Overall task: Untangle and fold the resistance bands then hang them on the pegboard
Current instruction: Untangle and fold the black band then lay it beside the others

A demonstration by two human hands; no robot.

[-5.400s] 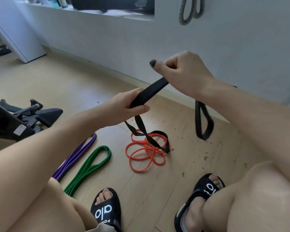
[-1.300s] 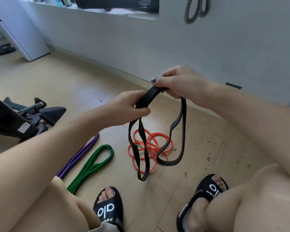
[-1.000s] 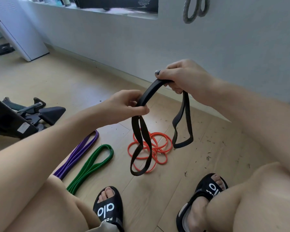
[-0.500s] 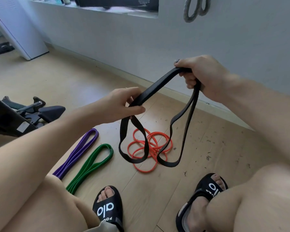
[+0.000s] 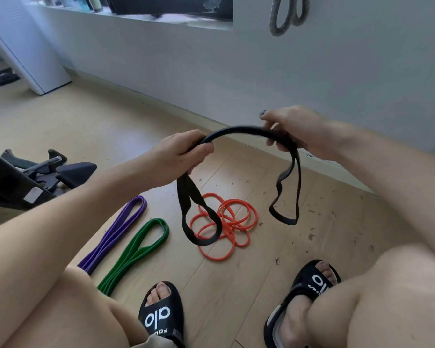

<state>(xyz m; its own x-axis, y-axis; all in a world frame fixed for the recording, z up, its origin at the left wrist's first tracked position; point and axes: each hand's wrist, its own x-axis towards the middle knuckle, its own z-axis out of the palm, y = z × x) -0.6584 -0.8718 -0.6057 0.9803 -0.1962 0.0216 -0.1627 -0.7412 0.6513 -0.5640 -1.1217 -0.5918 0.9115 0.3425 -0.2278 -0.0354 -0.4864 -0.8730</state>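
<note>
A black resistance band (image 5: 239, 129) arches between both hands above the floor. My left hand (image 5: 178, 154) grips one end of the arch, and a loop of the band hangs below it. My right hand (image 5: 294, 129) pinches the other end, with a second loop dangling below. An orange band (image 5: 232, 226) lies tangled in coils on the wooden floor under the black loops. A purple band (image 5: 118, 232) and a green band (image 5: 138, 249) lie folded flat, side by side, to the left. A grey band (image 5: 284, 16) hangs on the wall at the top.
My two feet in black slides (image 5: 161, 315) rest on the floor near the bottom. Black exercise equipment (image 5: 35, 174) stands at the left. A white cabinet (image 5: 28, 54) is at the far left. Small debris dots the floor at the right.
My right hand has dropped lower and nearer the left, so the black band now arches between them. The hanging part has split into two separate loops.
</note>
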